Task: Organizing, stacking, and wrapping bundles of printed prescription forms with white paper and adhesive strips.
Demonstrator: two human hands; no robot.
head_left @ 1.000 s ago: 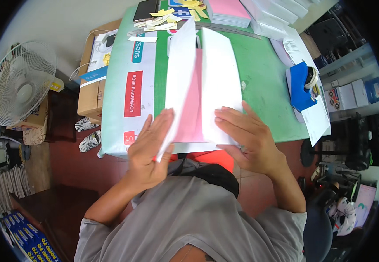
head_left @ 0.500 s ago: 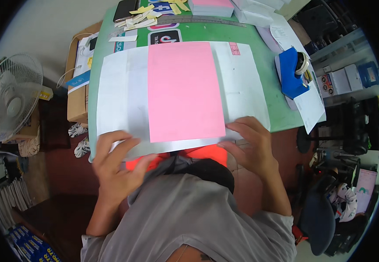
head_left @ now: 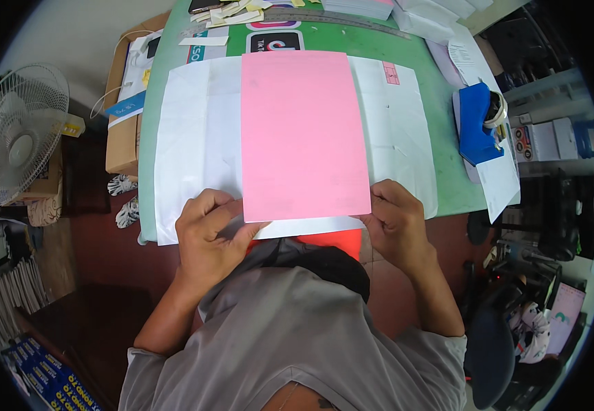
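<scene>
As I watch through the head camera, I have both bare hands drawn in at the near end of the pink paper point(head_left: 307, 137): my left hand point(head_left: 208, 229) has thumb and fingers closed on its near left corner, and my right hand point(head_left: 399, 222) is closed on the near right corner. Whether either pinch also catches the white sheet point(head_left: 197, 130) underneath, I cannot tell. The pink paper lies flat, stretching away from me between the hands, while the white sheet spreads wider on either side, with a strip of it showing on the near side of the grip. Outward from there is the green table point(head_left: 399, 44). Well beyond both hands lie yellow and white paper strips point(head_left: 232, 15) and a metal ruler point(head_left: 338, 19). Past my right hand, farther out, sits a blue tape dispenser point(head_left: 478, 127); past my left, a cardboard box point(head_left: 124, 145) and a white fan point(head_left: 21, 147).
</scene>
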